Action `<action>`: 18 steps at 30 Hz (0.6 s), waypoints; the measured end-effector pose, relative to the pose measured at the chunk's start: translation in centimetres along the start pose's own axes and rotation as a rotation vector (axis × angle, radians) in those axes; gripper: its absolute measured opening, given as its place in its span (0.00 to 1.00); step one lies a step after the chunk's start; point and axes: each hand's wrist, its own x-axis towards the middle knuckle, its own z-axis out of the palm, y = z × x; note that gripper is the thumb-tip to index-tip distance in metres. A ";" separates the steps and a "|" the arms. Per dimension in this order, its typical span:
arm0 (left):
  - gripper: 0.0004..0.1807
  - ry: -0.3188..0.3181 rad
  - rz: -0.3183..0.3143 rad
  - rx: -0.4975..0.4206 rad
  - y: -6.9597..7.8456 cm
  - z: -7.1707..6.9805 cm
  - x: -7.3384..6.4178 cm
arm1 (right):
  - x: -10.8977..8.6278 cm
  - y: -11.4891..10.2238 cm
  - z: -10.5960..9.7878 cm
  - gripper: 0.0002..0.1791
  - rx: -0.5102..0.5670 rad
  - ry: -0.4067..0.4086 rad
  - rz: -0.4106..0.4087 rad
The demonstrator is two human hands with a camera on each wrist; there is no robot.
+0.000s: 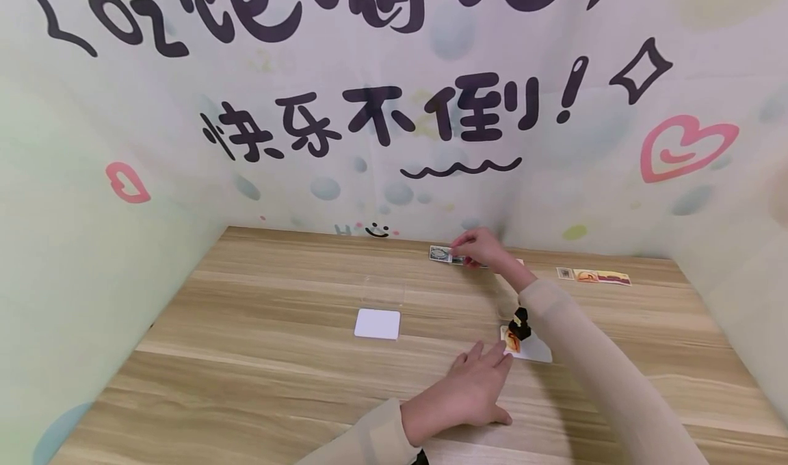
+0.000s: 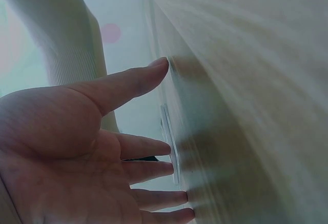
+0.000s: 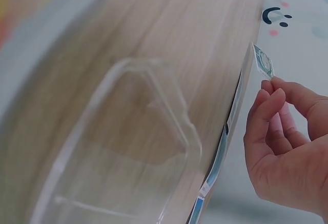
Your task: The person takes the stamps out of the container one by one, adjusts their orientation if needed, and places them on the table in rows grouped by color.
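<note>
My right hand [image 1: 483, 248] is at the back of the table, pinching a small stamp [image 3: 263, 61] with a blue-green design between thumb and fingertips. In the right wrist view the stamp stands tilted up, above a row of blue-edged stamps [image 3: 218, 157] lying along the table's back edge. My left hand [image 1: 470, 390] rests low over the table with its fingers spread and straight. Its fingertips are right at the left edge of a white-based clear case [image 1: 537, 352], on which lies an orange printed stamp [image 1: 511, 340]. The right forearm partly covers that case.
Another white-based case [image 1: 377, 323] sits to the left, with its clear lid [image 1: 384, 290] folded back behind it. More stamps, one grey [image 1: 564, 273] and a strip of orange and yellow ones [image 1: 602, 277], lie at the back right. A printed cloth wall [image 1: 295, 198] borders the table.
</note>
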 end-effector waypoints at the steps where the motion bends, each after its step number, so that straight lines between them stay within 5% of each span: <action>1: 0.50 0.000 0.000 0.001 0.0 0.0 0.0 | 0.1 0.0 0.0 0.11 0.000 0.002 0.005; 18: 0.51 0.004 0.002 0.012 0.0 0.0 0.0 | 0.4 0.2 0.6 0.11 -0.028 0.013 0.012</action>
